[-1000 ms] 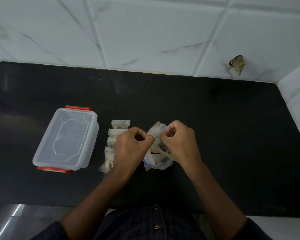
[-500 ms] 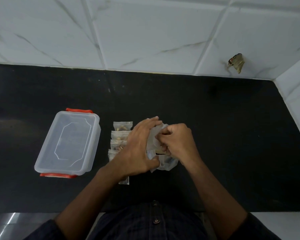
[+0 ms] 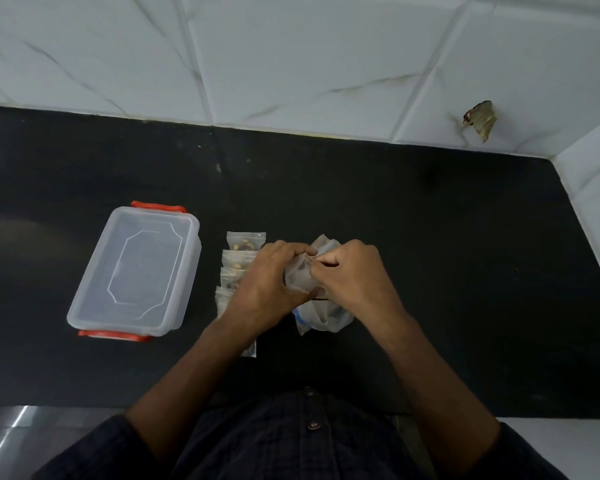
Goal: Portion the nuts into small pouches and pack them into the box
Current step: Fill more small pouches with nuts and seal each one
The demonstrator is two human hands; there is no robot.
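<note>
A clear plastic box (image 3: pixel 136 271) with its lid on and orange-red clips stands on the black counter at the left. Several small filled pouches (image 3: pixel 245 242) lie in a row just right of it, partly hidden under my left hand. My left hand (image 3: pixel 269 282) and my right hand (image 3: pixel 352 275) meet over a crumpled clear bag of nuts (image 3: pixel 323 315). Between them they pinch a small clear pouch (image 3: pixel 298 275) by its top edge. What is inside that pouch cannot be made out.
The black counter (image 3: pixel 447 237) runs back to a white marble-look tiled wall (image 3: pixel 291 64), which turns a corner at the right. A small brownish scrap (image 3: pixel 480 119) sticks on the wall at the right. A steel surface (image 3: pixel 11 431) shows at the bottom left.
My hands drew together over the nut bag. The left hand's fingers spread briefly, then curled again on the small pouch. The box and the row of pouches stayed put.
</note>
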